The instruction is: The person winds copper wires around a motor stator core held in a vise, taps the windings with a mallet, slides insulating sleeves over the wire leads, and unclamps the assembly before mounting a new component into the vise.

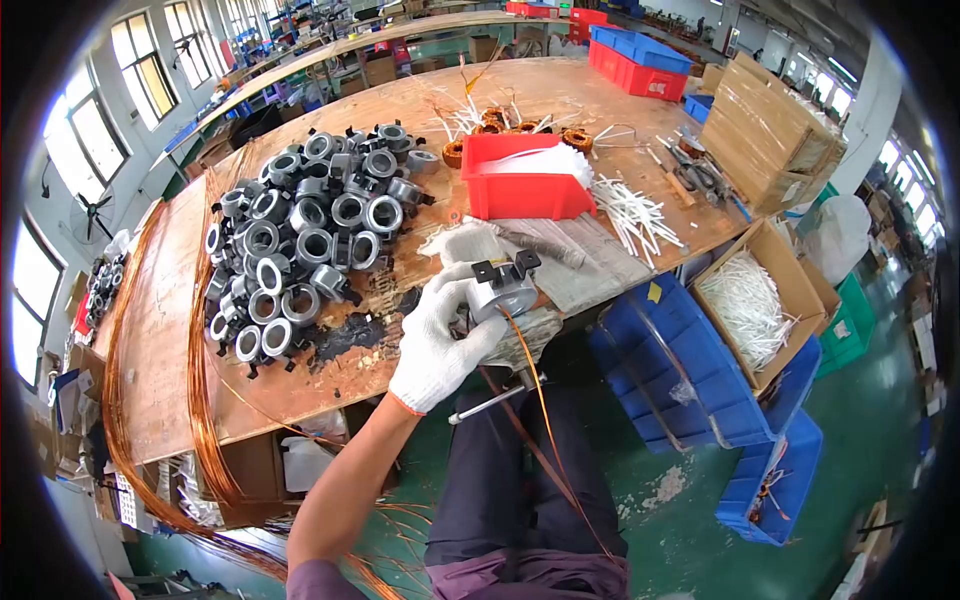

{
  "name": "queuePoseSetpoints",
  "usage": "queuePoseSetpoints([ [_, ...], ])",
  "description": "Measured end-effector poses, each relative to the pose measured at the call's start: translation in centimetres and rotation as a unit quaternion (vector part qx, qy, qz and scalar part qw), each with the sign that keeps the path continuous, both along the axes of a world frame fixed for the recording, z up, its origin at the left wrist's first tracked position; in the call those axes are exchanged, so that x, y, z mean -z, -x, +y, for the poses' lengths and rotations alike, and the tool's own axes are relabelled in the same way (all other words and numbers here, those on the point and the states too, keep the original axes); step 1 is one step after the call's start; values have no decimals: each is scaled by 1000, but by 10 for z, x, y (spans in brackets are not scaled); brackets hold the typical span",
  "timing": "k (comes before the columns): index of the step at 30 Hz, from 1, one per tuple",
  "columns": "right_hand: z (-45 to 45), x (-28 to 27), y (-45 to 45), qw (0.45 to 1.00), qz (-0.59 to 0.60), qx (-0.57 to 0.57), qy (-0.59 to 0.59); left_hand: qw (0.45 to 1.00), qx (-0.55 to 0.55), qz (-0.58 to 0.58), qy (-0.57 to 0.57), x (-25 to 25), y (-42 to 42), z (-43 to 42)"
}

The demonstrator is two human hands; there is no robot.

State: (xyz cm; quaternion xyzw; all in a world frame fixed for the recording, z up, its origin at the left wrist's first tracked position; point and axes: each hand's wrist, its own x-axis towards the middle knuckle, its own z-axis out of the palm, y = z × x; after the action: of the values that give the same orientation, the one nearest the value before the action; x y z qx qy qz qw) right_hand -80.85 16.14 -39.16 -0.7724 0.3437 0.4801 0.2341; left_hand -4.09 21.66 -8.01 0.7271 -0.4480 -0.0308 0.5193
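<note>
My left hand, in a white knitted glove, is closed around a grey ring-shaped core with black plastic lugs on its top. An orange-copper wire runs from the core's opening down past my lap. Beneath the core sits a cloth-wrapped support at the table edge, with a metal rod sticking out below it; how the core rests there is hidden. To the left of my hand lies a large pile of similar grey ring cores with black lugs. My right hand is not in view.
A red bin of white sleeves stands behind the core, with loose white tubes beside it. Wound copper coils lie farther back. Blue crates and a carton of white strips are at right. Copper wire bundles hang over the left edge.
</note>
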Motion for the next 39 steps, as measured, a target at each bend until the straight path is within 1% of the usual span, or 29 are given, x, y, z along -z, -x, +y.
queuePoseSetpoints([
  [2,-54,0,-112,981,-110,24,159,996,-17,83,24,12,-1,-6],
  [3,-81,-6,-173,958,-166,38,233,996,-15,84,28,19,-4,-9],
  [4,-99,-59,-267,941,-236,107,218,992,-7,115,51,27,-6,-12],
  [5,-98,-110,-344,817,-511,120,239,987,2,144,74,32,-8,-14],
  [6,-91,-172,-413,764,-589,256,67,987,2,144,77,33,-7,-16],
  [7,-83,-223,-458,698,-623,327,-133,979,7,179,96,34,-5,-19],
  [9,-60,-309,-516,596,-521,450,-414,969,15,215,119,39,-8,-23],
  [11,-50,-373,-544,760,-500,291,-297,977,31,173,117,44,-13,-26],
  [12,-41,-375,-556,756,-654,9,-28,984,30,133,116,44,-15,-28],
  [13,-33,-392,-564,715,-677,-140,101,983,32,136,121,43,-14,-29],
  [15,-25,-423,-581,734,-552,-349,185,992,8,77,102,41,-12,-31],
  [16,-21,-434,-596,706,-546,-400,209,993,6,64,94,26,-7,-28],
  [18,-24,-452,-646,653,-544,-481,216,995,-6,-6,99,27,-4,-22],
  [19,-25,-460,-671,622,-543,-519,220,993,25,56,99,39,0,-18],
  [20,-36,-473,-707,661,-521,-517,153,987,54,118,98,50,3,-13],
  [21,-63,-464,-752,622,-547,-549,115,975,83,180,95,57,2,-12],
  [23,-135,-421,-819,623,-596,-493,115,986,53,91,132,25,-7,-16],
  [24,-150,-426,-809,793,-465,-388,68,986,51,68,145,20,-8,-17],
  [25,-190,-383,-805,793,-529,-291,-81,981,31,112,157,33,-5,-20],
  [26,-215,-368,-802,820,-509,-254,-65,983,29,75,166,34,-9,-23],
  [27,-212,-383,-789,905,-419,-47,-66,984,26,38,173,33,-12,-25],
  [29,-231,-357,-780,908,-418,-12,5,986,22,60,154,28,-10,-22],
  [30,-243,-324,-778,856,-486,-149,89,985,22,80,153,27,-9,-22],
  [31,-248,-297,-771,777,-535,-281,174,983,22,101,152,27,-8,-21],
  [32,-230,-309,-758,788,-468,-303,262,985,28,69,153,30,-11,-22],
  [33,-247,-273,-769,811,-422,-292,282,983,28,122,134,26,-8,-20],
  [35,-237,-290,-758,826,-444,-250,240,983,6,138,119,27,-8,-20],
  [36,-239,-290,-752,824,-432,-245,274,972,1,184,147,35,-7,-22],
  [39,-234,-309,-688,761,-545,-147,321,930,12,313,191,33,0,-27],
])
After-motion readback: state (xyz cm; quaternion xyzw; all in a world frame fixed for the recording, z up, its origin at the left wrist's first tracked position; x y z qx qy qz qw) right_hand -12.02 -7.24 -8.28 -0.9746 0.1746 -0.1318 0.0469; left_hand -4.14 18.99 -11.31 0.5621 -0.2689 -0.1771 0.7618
